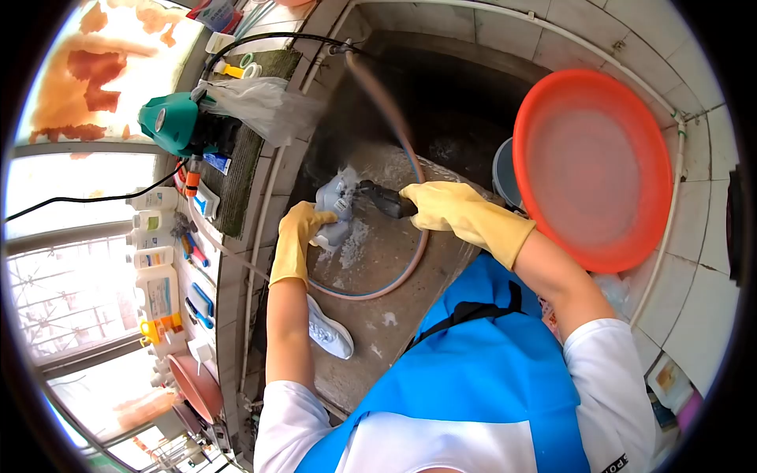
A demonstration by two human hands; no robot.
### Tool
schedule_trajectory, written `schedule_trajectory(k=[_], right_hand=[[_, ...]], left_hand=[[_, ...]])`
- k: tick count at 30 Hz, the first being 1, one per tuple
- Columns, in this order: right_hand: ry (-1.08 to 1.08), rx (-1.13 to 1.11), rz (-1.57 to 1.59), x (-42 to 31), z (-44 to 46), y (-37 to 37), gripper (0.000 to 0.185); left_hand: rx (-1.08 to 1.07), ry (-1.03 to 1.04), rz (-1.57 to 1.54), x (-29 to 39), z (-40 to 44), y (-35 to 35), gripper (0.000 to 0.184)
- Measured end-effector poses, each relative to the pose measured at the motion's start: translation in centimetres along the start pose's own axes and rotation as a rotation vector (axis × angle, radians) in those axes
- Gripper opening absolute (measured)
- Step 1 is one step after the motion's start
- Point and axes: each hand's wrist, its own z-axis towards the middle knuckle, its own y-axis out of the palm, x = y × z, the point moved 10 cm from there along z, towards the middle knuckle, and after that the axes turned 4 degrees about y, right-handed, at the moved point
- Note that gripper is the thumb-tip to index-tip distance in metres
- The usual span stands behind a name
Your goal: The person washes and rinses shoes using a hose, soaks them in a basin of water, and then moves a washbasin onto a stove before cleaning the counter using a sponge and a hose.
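Note:
My left hand (298,240), in a yellow rubber glove, grips a pale grey-white sneaker (341,206) over the wet concrete slab. My right hand (449,209), also gloved, is wrapped round a black spray nozzle (386,199) pointed at that sneaker from close by. White spray or foam blurs the gap between nozzle and shoe, and wet splashes mark the slab around them. Below my left hand lies a second white sneaker (330,331). A hose (378,293) loops across the slab and passes behind my right hand, where its path is hidden.
A large orange-red basin (599,169) leans at the right, beside a grey bucket (505,175). On the left ledge sit a green machine (169,124), a plastic bag (264,106), several white bottles (158,292) and a pink basin (193,386). A tap (339,49) juts from the wall.

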Motion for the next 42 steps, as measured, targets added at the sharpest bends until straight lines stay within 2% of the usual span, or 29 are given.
schedule_trajectory(k=[5,6,9,10,13,15,16,21,23,27,32,33,35,36,37,42], right_hand=[[0.01,0.009,-0.072,0.3,0.3,0.0,0.058],[0.066,-0.038,0.02,0.6,0.1,-0.1,0.057],[-0.017,-0.042,-0.033,-0.1,-0.5,0.8,0.057],[-0.017,0.019,-0.026,0.2,-0.1,0.9,0.058],[0.023,-0.003,-0.048,0.2,-0.1,0.4,0.058],[-0.023,-0.046,-0.052,-0.4,-1.1,0.9,0.057],[-0.027,0.037,-0.038,0.1,-0.5,0.8,0.056],[0.032,-0.006,0.005,1.2,1.1,1.2,0.055],[-0.037,0.056,-0.012,0.2,0.1,1.1,0.055],[-0.039,-0.019,-0.032,-0.4,-0.7,1.5,0.053],[-0.022,0.014,-0.038,0.2,0.0,1.5,0.051],[-0.057,0.054,-0.059,-0.2,-0.2,1.2,0.051],[-0.035,-0.033,-0.102,-0.1,-0.1,1.9,0.05],[-0.051,0.035,-0.027,0.3,-0.2,1.4,0.051],[-0.069,0.106,0.045,0.4,-0.1,0.5,0.051],[0.026,0.029,0.063,0.5,-0.3,0.1,0.054]], left_hand=[[-0.078,-0.044,-0.088,0.2,-0.6,0.9,0.052],[-0.076,-0.045,-0.087,0.1,-0.9,0.9,0.052],[-0.025,0.0,-0.064,-0.1,-0.7,0.6,0.053],[-0.018,-0.012,-0.061,-0.9,0.0,0.9,0.054],[-0.02,-0.029,-0.065,-0.6,-0.7,0.8,0.054],[-0.026,-0.026,-0.07,-0.1,-0.7,0.5,0.054],[-0.02,-0.035,-0.052,-0.6,-0.2,0.6,0.054],[-0.057,-0.005,-0.052,-0.9,-0.6,0.8,0.054],[0.004,-0.005,-0.027,-0.9,-0.9,0.4,0.053],[-0.046,0.01,-0.045,-0.5,-0.7,0.8,0.052],[0.048,0.052,0.053,-0.1,0.7,1.4,0.048],[0.051,0.054,0.051,0.1,0.8,1.3,0.048],[0.015,0.012,0.05,-0.2,0.7,2.0,0.047],[0.011,0.007,0.046,-0.6,0.6,2.4,0.047],[0.035,0.007,0.012,-0.9,0.7,2.5,0.046],[0.208,0.079,0.035,-3.2,-0.3,2.3,0.048]])
